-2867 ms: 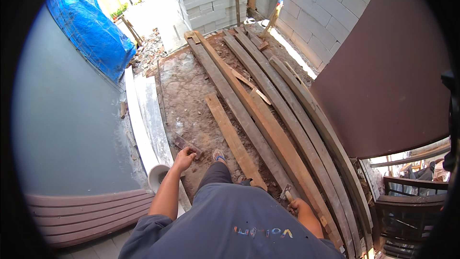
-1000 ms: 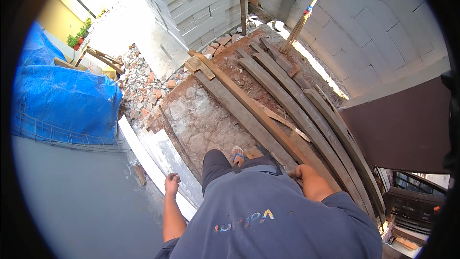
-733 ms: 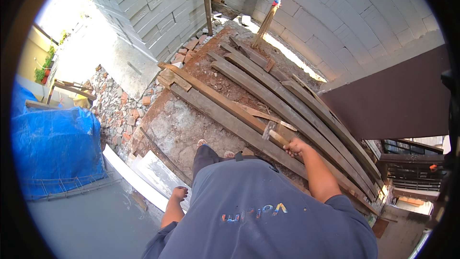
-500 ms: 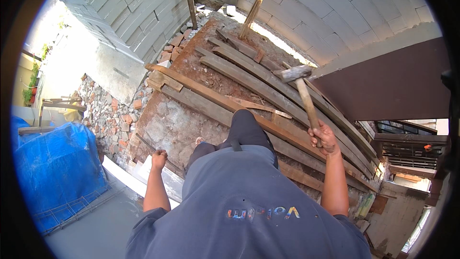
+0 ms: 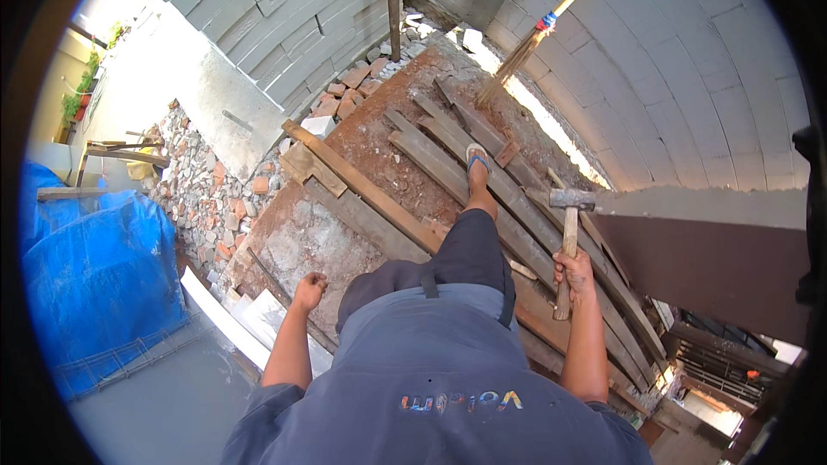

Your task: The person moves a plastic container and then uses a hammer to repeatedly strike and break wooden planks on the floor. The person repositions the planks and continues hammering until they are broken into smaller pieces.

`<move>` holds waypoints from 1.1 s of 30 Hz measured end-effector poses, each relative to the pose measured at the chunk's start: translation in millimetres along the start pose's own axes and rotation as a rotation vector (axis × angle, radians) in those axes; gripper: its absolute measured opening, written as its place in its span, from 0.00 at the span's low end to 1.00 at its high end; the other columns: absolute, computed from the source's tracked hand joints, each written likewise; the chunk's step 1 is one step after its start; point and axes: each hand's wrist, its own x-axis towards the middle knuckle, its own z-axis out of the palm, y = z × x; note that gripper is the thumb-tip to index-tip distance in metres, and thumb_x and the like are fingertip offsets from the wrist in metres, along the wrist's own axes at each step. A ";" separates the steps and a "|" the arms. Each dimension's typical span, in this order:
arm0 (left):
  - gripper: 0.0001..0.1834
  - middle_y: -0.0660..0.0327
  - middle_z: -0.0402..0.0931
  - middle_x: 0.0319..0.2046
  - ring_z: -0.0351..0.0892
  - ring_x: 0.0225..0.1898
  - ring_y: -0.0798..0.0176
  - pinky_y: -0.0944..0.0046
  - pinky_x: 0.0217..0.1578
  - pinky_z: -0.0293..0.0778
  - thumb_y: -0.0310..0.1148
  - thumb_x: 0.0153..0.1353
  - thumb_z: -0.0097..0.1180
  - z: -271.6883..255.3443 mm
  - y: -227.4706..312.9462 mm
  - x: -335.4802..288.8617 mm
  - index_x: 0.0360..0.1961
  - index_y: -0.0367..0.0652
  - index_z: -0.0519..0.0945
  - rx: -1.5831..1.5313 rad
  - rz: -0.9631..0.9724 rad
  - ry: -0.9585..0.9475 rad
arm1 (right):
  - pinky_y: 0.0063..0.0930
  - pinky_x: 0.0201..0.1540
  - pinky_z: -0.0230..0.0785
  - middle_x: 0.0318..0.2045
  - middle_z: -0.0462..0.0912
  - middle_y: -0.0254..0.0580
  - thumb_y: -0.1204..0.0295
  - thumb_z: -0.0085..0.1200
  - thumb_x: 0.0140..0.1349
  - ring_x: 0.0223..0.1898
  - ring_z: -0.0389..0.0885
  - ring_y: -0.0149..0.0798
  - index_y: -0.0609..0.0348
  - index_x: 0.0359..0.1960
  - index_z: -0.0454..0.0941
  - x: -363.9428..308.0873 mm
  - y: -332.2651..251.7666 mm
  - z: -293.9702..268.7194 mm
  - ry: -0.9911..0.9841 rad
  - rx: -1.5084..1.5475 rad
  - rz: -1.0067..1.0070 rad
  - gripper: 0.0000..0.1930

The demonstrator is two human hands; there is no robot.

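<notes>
My right hand (image 5: 575, 272) is wrapped round the wooden handle of a hammer (image 5: 570, 200), its heavy grey metal head pointing away from me. The hammer is held above long weathered boards (image 5: 508, 198). To the left, my left hand (image 5: 310, 291) hangs with curled fingers over dusty ground; whatever it may hold is hidden. A thin dark rod (image 5: 269, 270) lies close by, apart from the fingers. My right foot in a sandal (image 5: 476, 155) is stretched forward over the boards.
A brownish plank (image 5: 362, 182) lies across near my legs. Broken brick and rubble (image 5: 207, 194) spread at left, beside a blue tarp (image 5: 103, 267). A stick broom (image 5: 517, 65) leans at the far block wall (image 5: 672, 60). A dark brown panel (image 5: 706, 267) stands at right.
My right leg has stepped forward onto the boards, and the view has shifted. The hammer has come lower and nearer, now upright. My left hand has moved right, clear of the rod.
</notes>
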 end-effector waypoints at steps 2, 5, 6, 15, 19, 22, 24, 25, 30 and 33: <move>0.14 0.57 0.80 0.29 0.78 0.29 0.65 0.65 0.32 0.74 0.28 0.58 0.53 19.6 -0.7 -23.8 0.44 0.32 0.78 -0.041 -0.192 0.145 | 0.26 0.13 0.62 0.15 0.70 0.34 0.78 0.57 0.53 0.10 0.67 0.29 0.58 0.29 0.70 86.0 -23.6 -8.7 0.006 -0.130 0.085 0.07; 0.15 0.53 0.82 0.29 0.81 0.28 0.61 0.63 0.31 0.76 0.29 0.57 0.54 58.6 25.9 -104.5 0.42 0.30 0.80 -0.065 -0.610 0.387 | 0.25 0.13 0.61 0.16 0.71 0.35 0.79 0.57 0.52 0.10 0.67 0.30 0.59 0.29 0.71 211.2 -80.7 -27.2 -0.138 -0.286 0.104 0.07; 0.14 0.51 0.82 0.29 0.82 0.29 0.60 0.63 0.30 0.77 0.29 0.57 0.55 76.4 46.9 -133.5 0.42 0.30 0.80 0.073 -0.667 0.357 | 0.26 0.14 0.61 0.16 0.72 0.36 0.80 0.56 0.53 0.13 0.70 0.30 0.63 0.31 0.72 246.8 -106.3 -33.2 -0.218 -0.365 0.078 0.06; 0.21 0.44 0.82 0.36 0.82 0.42 0.47 0.55 0.45 0.75 0.39 0.57 0.57 233.8 209.6 -148.8 0.44 0.30 0.80 0.032 -0.879 0.299 | 0.36 0.15 0.73 0.17 0.75 0.45 0.78 0.57 0.54 0.16 0.77 0.41 0.68 0.34 0.74 447.2 -269.5 -8.1 -0.493 -1.314 0.363 0.08; 0.19 0.49 0.81 0.29 0.82 0.27 0.57 0.60 0.31 0.76 0.36 0.57 0.57 269.2 240.2 -130.1 0.41 0.29 0.80 0.104 -0.853 0.518 | 0.43 0.21 0.74 0.20 0.80 0.58 0.76 0.56 0.49 0.20 0.83 0.52 0.75 0.29 0.80 481.8 -284.6 4.9 -0.669 -1.837 -0.041 0.11; 0.21 0.46 0.81 0.34 0.81 0.36 0.52 0.57 0.40 0.74 0.40 0.56 0.57 299.1 264.2 -132.5 0.41 0.31 0.81 0.006 -0.937 0.532 | 0.43 0.23 0.76 0.22 0.81 0.58 0.74 0.57 0.47 0.24 0.85 0.49 0.73 0.30 0.81 498.6 -293.6 19.3 -0.835 -1.941 -0.155 0.11; 0.22 0.41 0.79 0.46 0.78 0.52 0.43 0.52 0.53 0.71 0.43 0.56 0.56 319.2 277.1 -132.7 0.43 0.34 0.81 -0.132 -1.090 0.431 | 0.43 0.23 0.77 0.23 0.82 0.58 0.73 0.58 0.48 0.24 0.85 0.49 0.73 0.30 0.81 506.1 -302.4 36.0 -0.862 -1.965 -0.119 0.12; 0.22 0.41 0.79 0.46 0.78 0.52 0.43 0.52 0.54 0.71 0.43 0.56 0.57 330.3 282.0 -132.3 0.44 0.34 0.81 -0.102 -1.086 0.395 | 0.43 0.23 0.77 0.23 0.82 0.58 0.73 0.59 0.48 0.24 0.85 0.49 0.73 0.30 0.81 508.1 -308.2 46.5 -0.824 -1.951 -0.023 0.12; 0.22 0.42 0.79 0.47 0.76 0.53 0.43 0.52 0.55 0.70 0.43 0.56 0.57 371.8 289.3 -117.4 0.47 0.38 0.82 -0.293 -1.130 0.373 | 0.39 0.21 0.78 0.25 0.82 0.58 0.71 0.60 0.52 0.23 0.85 0.49 0.73 0.33 0.79 501.6 -338.8 116.1 -0.820 -1.974 0.033 0.13; 0.23 0.42 0.79 0.45 0.77 0.52 0.42 0.52 0.55 0.70 0.43 0.57 0.57 383.1 294.9 -111.5 0.47 0.37 0.81 -0.338 -1.129 0.423 | 0.38 0.19 0.78 0.27 0.82 0.57 0.70 0.57 0.56 0.22 0.84 0.49 0.71 0.39 0.76 482.7 -355.5 155.7 -0.772 -1.960 -0.020 0.15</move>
